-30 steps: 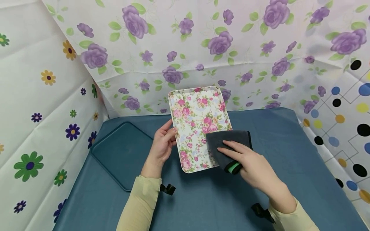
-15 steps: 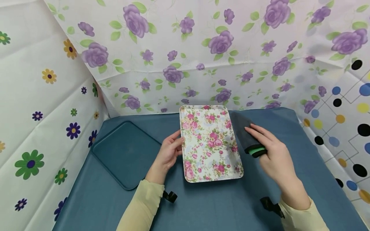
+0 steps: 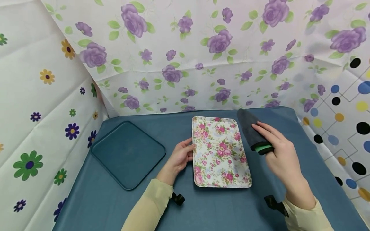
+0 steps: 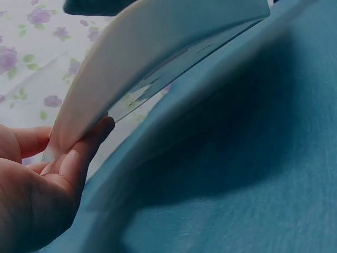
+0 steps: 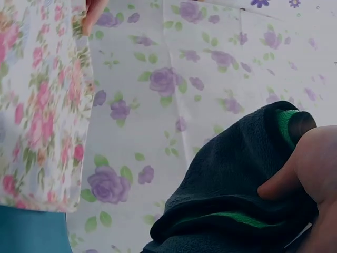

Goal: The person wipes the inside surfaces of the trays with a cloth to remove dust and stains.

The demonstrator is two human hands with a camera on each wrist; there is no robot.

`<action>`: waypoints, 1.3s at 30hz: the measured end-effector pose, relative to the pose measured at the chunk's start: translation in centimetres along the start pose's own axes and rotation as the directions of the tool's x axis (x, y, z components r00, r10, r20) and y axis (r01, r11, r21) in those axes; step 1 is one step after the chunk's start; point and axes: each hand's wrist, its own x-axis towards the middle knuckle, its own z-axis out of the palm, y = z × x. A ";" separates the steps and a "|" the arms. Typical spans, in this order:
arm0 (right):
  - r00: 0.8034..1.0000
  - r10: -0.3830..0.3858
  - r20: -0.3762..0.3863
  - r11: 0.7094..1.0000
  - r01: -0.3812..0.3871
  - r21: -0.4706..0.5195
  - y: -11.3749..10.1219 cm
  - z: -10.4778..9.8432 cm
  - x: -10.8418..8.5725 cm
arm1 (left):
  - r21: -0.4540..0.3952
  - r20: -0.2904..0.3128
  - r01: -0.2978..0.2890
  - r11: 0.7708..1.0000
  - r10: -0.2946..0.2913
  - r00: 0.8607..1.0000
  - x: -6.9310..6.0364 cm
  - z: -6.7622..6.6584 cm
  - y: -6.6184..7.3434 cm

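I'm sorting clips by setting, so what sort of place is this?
Possibly a makeshift filming booth: a blue-covered table, a purple-rose sheet upright behind it, and a small black device at the left wrist.

Behind the left hand (image 3: 180, 157) come 1 loose, creased, pale yellow sleeve (image 3: 148, 205) and 1 small black camera (image 3: 178, 199). Behind the right hand (image 3: 283, 157), 1 matching sleeve (image 3: 307, 215) and 1 similar camera (image 3: 273, 203).
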 end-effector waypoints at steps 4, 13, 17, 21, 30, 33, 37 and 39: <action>1.000 -0.008 0.003 1.000 0.008 0.000 0.0 0.1 0.0 | 0.014 -0.003 0.017 1.000 -0.017 1.000 0.6 0.2 -0.7; 1.000 -0.014 0.007 1.000 0.014 0.009 0.1 0.2 -0.2 | 0.032 -0.021 0.052 0.998 -0.052 0.998 1.2 0.0 -1.4; 1.000 -0.019 0.020 1.000 0.018 0.015 0.1 0.3 -0.2 | 0.085 -0.020 0.078 0.993 -0.077 0.997 1.2 -0.2 -1.4; 1.000 -0.021 0.021 1.000 0.020 0.019 0.1 0.4 -0.3 | 0.256 0.000 0.084 0.963 -0.087 0.996 0.6 -0.3 -0.9; 0.999 -0.036 0.033 0.999 0.035 0.025 0.0 0.6 -0.3 | 0.657 -0.016 -0.001 0.754 0.015 1.000 -0.2 0.1 0.4; 0.998 -0.039 0.040 0.999 0.038 0.025 -0.1 0.8 -0.4 | 0.714 -0.040 -0.009 0.701 0.053 0.998 -0.2 0.6 0.2; 0.998 -0.049 0.041 0.998 0.048 0.026 -0.1 1.0 -0.3 | 0.755 -0.080 0.005 0.656 0.084 0.993 0.1 1.2 -0.1; 0.998 -0.050 0.042 0.998 0.049 0.028 -0.1 1.0 -0.3 | 0.761 -0.097 0.017 0.648 0.088 0.991 0.2 1.4 -0.1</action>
